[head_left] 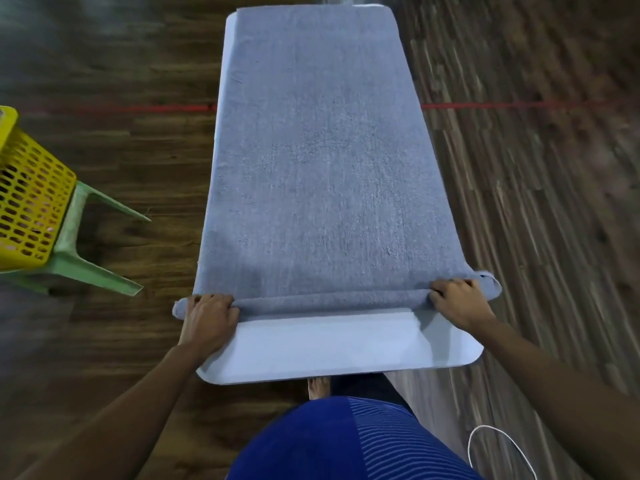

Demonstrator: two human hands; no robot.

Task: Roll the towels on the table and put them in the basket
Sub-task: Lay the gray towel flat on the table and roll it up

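Blue striped shirt [346,441] nearest lens; bare foot [318,388] just past it, below desk edge. Both forearms reach forward, well apart. Left hand [207,320] knuckles up, fingers curled over near-left end of rolled edge; right hand [457,303] same at near-right end. I read both as gripping grey-blue towel [322,161]. Towel lies flat along pale desk [329,344], near end turned into thin roll between hands, bare desk strip before it. Yellow basket [31,209] on green stool [79,261], left, well apart from desk. White cable [498,445] on floor, lower right.
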